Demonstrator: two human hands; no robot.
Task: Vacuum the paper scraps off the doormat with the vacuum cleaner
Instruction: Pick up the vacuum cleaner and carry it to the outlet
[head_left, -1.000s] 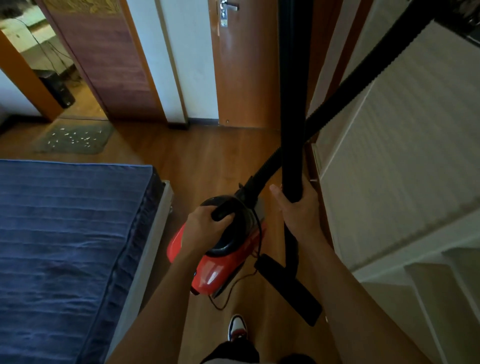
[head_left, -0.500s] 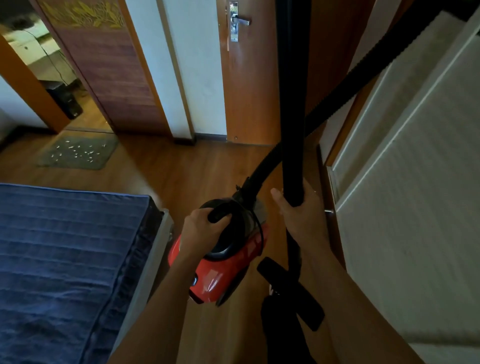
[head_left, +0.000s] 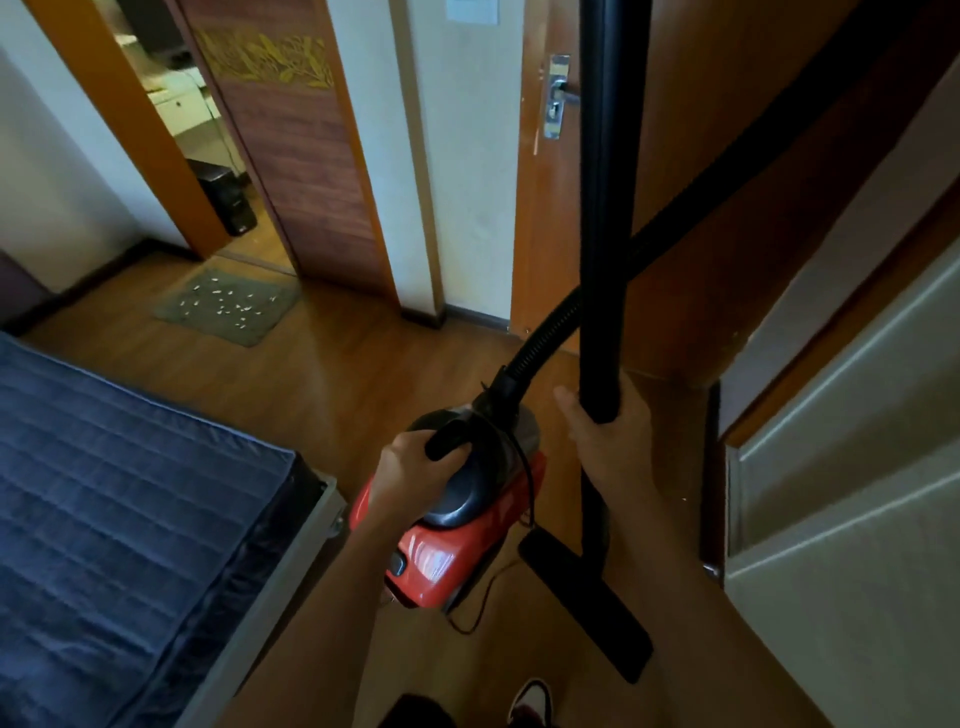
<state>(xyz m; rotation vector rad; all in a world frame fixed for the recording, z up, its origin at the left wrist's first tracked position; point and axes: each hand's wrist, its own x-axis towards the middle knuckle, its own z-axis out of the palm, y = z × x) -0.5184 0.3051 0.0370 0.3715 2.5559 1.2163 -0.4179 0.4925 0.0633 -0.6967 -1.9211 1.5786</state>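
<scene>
Now left hand (head_left: 415, 470) grips vacuum cleaner (head_left: 441, 556), right hand (head_left: 608, 447) wand (head_left: 605, 208).

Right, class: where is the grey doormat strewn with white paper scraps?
Head view, upper left: the grey doormat lies on the wooden floor before the open doorway, beyond the blue mattress.

Above the right hand's (head_left: 610, 441) grip the pipe (head_left: 605, 208) runs out of the top edge. The hose (head_left: 675, 234) passes behind it, then leaves at the upper right corner. That hand's fingertips are hidden behind the pipe, and just below the grip the wrist covers part of the pipe's lower stretch. The left hand (head_left: 410, 467) hides most of the vacuum cleaner's (head_left: 441, 556) handle (head_left: 449, 434). Far ahead of both grips, the paper scraps (head_left: 228, 306) on the doormat (head_left: 254, 335) are too small to tell their shapes.
</scene>
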